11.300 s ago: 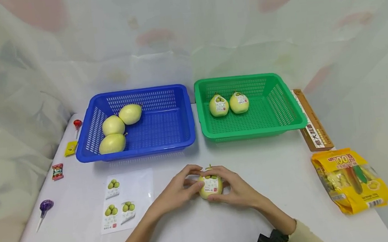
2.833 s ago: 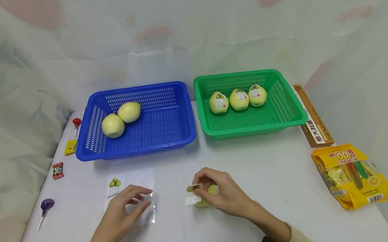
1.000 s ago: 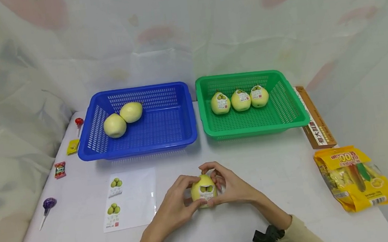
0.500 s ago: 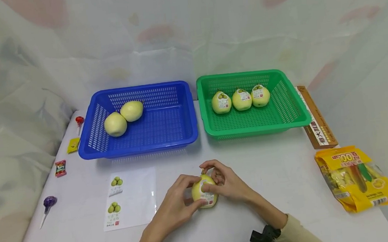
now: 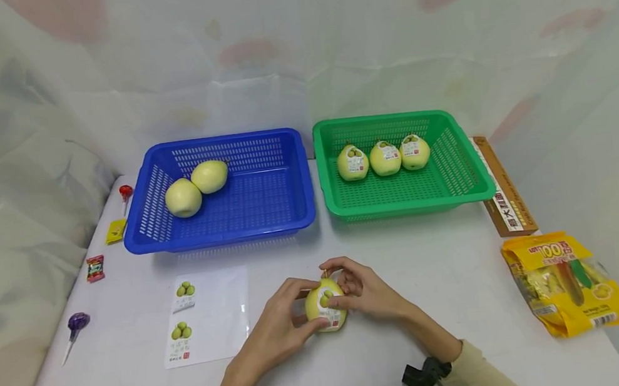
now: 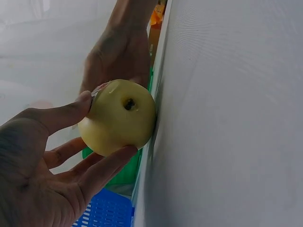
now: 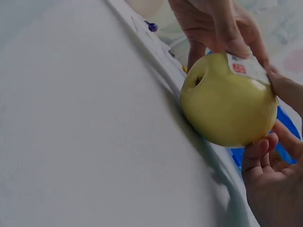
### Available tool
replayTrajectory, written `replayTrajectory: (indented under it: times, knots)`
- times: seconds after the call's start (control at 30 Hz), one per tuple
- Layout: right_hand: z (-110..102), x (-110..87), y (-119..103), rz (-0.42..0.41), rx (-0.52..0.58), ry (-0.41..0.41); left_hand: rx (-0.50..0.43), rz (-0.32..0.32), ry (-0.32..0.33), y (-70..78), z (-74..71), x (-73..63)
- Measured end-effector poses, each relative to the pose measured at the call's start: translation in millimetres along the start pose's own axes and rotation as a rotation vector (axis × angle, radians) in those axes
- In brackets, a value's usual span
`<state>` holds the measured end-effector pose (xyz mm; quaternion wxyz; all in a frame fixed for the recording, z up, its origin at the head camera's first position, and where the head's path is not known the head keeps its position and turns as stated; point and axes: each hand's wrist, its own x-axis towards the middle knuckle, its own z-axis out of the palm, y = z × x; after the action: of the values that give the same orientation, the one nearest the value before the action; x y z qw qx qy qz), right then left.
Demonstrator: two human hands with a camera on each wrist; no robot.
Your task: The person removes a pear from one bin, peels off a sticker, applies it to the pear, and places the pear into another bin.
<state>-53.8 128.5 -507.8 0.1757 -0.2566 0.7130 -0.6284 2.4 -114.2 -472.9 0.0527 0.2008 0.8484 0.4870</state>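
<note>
On the white table, a pale yellow-green pear (image 5: 313, 307) stands stem-up between both hands. My left hand (image 5: 278, 325) holds it from the left, thumb low at the front and fingers around its side. My right hand (image 5: 374, 296) is on the other side, its thumb pressing a fruit-picture sticker (image 5: 331, 318) on the front and its fingers curled near the stem. In the right wrist view, the sticker's lower corner (image 7: 239, 69) with a red mark lies under a thumb. The left wrist view shows the pear's underside (image 6: 120, 116).
A sheet with two stickers (image 5: 226, 315) lies left of the hands. Behind are a blue basket (image 5: 256, 224) with two plain pears and a green basket (image 5: 401, 205) with three stickered pears. Candies and lollipops (image 5: 78, 321) line the left; a brown box (image 5: 505, 197) and yellow bag (image 5: 568, 285) lie right.
A third stickered pear joined the green basket; one left the blue basket. A sticker went from the sheet onto the held pear. Lately, the right thumb moved up over the sticker.
</note>
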Motion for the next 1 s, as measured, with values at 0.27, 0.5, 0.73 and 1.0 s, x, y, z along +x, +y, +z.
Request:
replayTrajectory:
  times: [0.27,0.5,0.73,1.0]
  knots:
    - [3.9,-1.2,-0.9,-0.035,-0.036,0.033,-0.013,0.006,-0.009,-0.1,0.3,0.0]
    - [13.3,5.3,-7.9,0.075,-0.083,0.115,-0.008,0.006,-0.004,1.5,0.4,0.1]
    - [9.9,1.3,-7.8,0.058,-0.073,0.084,-0.027,-0.022,-0.018,4.7,0.3,-0.1]
    - [5.6,-5.7,-2.8,0.036,-0.011,0.046,-0.067,-0.065,-0.039,3.3,-1.6,0.8]
